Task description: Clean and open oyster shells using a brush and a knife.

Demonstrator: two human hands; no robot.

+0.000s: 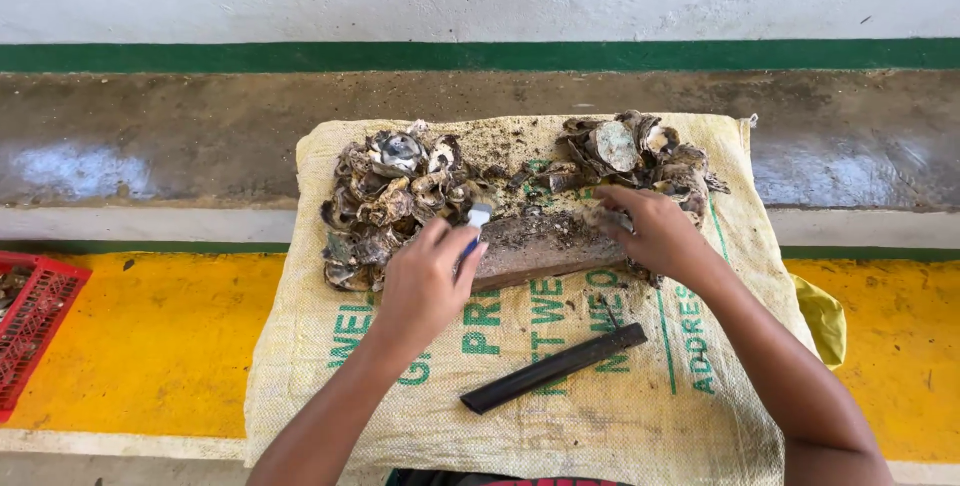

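Note:
My left hand grips a small tool with a blue handle and a pale tip, held over the left end of a brown wooden block. My right hand rests on the block's right end, its fingers touching rough shells at the edge of the right pile. A bigger heap of grey-brown shells lies to the left of the block. Everything sits on a woven beige sack with green print.
A long black flat bar lies on the sack near me. A red plastic crate stands at the left edge on the yellow floor. Behind the sack runs a dark concrete gutter and a white wall with a green stripe.

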